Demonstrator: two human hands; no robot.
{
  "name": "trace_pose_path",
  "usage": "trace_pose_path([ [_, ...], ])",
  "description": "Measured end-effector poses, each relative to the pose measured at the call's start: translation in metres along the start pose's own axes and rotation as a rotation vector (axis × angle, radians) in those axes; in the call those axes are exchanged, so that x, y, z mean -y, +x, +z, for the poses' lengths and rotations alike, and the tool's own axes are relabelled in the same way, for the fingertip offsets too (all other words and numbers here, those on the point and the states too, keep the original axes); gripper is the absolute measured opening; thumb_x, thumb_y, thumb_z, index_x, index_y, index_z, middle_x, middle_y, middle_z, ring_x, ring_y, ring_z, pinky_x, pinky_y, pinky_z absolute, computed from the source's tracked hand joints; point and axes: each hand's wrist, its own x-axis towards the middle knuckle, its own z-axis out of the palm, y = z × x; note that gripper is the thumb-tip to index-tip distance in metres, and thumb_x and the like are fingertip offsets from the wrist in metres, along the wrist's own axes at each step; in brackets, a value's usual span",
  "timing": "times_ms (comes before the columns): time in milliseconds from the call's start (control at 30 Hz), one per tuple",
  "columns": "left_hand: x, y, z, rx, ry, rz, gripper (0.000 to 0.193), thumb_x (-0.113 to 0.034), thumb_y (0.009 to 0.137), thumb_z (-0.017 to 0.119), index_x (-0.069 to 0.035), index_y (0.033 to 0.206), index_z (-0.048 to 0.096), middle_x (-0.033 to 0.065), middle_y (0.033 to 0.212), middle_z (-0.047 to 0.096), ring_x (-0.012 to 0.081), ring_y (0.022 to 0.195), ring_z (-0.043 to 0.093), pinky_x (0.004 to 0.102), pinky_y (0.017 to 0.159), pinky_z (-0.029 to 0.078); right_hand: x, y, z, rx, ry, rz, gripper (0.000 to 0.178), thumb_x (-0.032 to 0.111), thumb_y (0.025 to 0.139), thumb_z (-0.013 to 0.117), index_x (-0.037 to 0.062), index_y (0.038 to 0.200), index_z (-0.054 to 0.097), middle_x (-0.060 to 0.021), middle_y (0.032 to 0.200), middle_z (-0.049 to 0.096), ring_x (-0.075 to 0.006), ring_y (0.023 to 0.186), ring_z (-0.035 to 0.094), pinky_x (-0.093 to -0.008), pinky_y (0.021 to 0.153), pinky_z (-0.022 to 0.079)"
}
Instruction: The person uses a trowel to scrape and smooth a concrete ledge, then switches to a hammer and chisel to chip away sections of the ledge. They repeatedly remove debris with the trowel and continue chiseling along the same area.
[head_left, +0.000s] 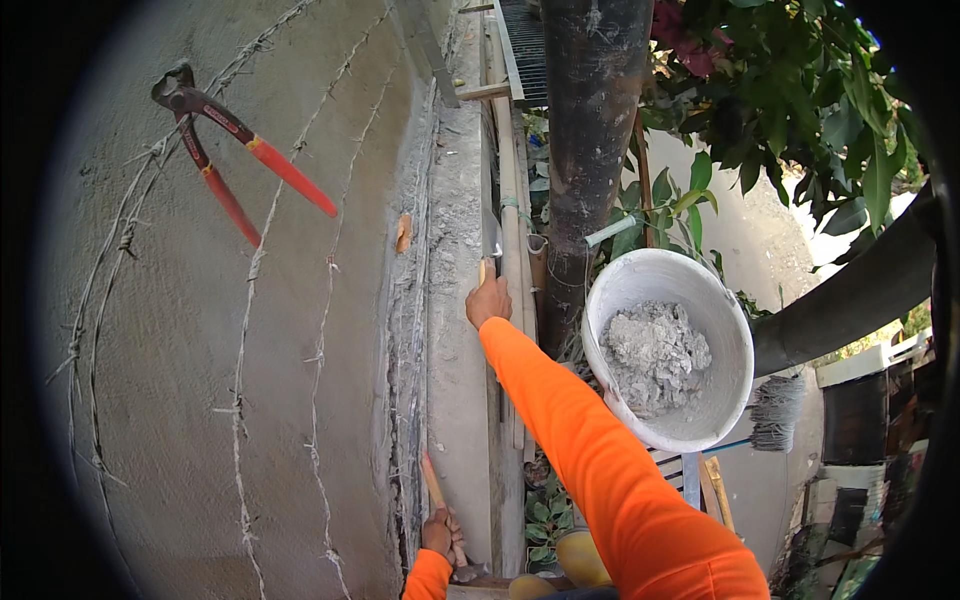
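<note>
My right hand (489,301) is closed round the wooden handle of a trowel (491,238), its grey blade pointing away along the ledge's right edge. Nearer to me, my left hand (439,530) grips a hammer (432,482) by its wooden handle, with the dark head at the bottom, close to the ledge. Both hands are over the narrow concrete ledge (460,370), which is strewn with grey dust and crumbs. To the right of my right forearm, a white bucket (737,350) holds grey mortar rubble (655,355).
Barbed wire (240,400) runs along the plastered wall (170,330) at left, with red-handled pincers (240,135) hanging on it. A thick dark pipe (590,130) rises beyond the ledge. Leafy branches (800,120), a brush (776,412) and a metal grating (522,50) are also around.
</note>
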Motion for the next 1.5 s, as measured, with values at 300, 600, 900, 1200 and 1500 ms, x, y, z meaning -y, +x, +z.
trace_pose_path([
  [300, 0.030, -0.050, 0.001, 0.048, 0.055, 0.044, 0.030, -0.043, 0.109, 0.051, -0.014, 0.104, 0.053, 0.0008, 0.065, 0.041, 0.0129, 0.049, 0.039, 0.0319, 0.045, 0.036, 0.017, 0.034, 0.012, 0.064, -0.261, -0.180, 0.058, 0.010, 0.100, 0.054, 0.0177, 0.157, 0.044, -0.0253, 0.132, 0.057, -0.0460, 0.113, 0.067, -0.0524, 0.096, 0.056],
  [600, 0.069, -0.041, -0.048, -0.150, 0.430, 0.257, 0.038, -0.035, 0.104, 0.062, -0.006, 0.128, 0.065, 0.0146, 0.117, 0.067, 0.0277, 0.109, 0.068, 0.0417, 0.097, 0.056, 0.014, 0.092, 0.017, 0.208, -0.474, -0.329, 0.056, 0.008, 0.097, 0.057, 0.0128, 0.152, 0.047, -0.0240, 0.135, 0.056, -0.0454, 0.122, 0.063, -0.0523, 0.102, 0.053],
  [900, 0.041, -0.048, -0.008, 0.062, 0.070, -0.041, 0.028, -0.040, 0.110, 0.049, -0.013, 0.106, 0.054, 0.0006, 0.065, 0.040, 0.0133, 0.049, 0.038, 0.0326, 0.044, 0.035, 0.001, 0.004, -0.019, 0.235, -0.332, -0.222, 0.066, 0.007, 0.094, 0.061, 0.0141, 0.156, 0.042, -0.0242, 0.135, 0.059, -0.0443, 0.121, 0.064, -0.0517, 0.101, 0.054],
  [1200, 0.039, -0.020, -0.022, 0.019, -0.037, -0.161, 0.034, -0.046, 0.110, 0.049, -0.012, 0.109, 0.054, 0.0013, 0.066, 0.043, 0.0145, 0.049, 0.040, 0.0332, 0.046, 0.037, 0.012, 0.039, -0.004, 0.395, -0.423, -0.371, 0.065, 0.009, 0.089, 0.070, 0.0120, 0.150, 0.048, -0.0233, 0.136, 0.060, -0.0435, 0.122, 0.064, -0.0513, 0.104, 0.052],
  [1500, 0.048, -0.005, -0.003, -0.024, -0.116, -0.142, 0.034, -0.050, 0.107, 0.053, -0.016, 0.109, 0.054, -0.0001, 0.066, 0.042, 0.0145, 0.051, 0.041, 0.0341, 0.049, 0.039, -0.004, 0.032, 0.006, 0.139, -0.342, -0.301, 0.068, 0.007, 0.090, 0.065, 0.0162, 0.155, 0.045, -0.0235, 0.128, 0.061, -0.0447, 0.113, 0.067, -0.0524, 0.098, 0.055],
])
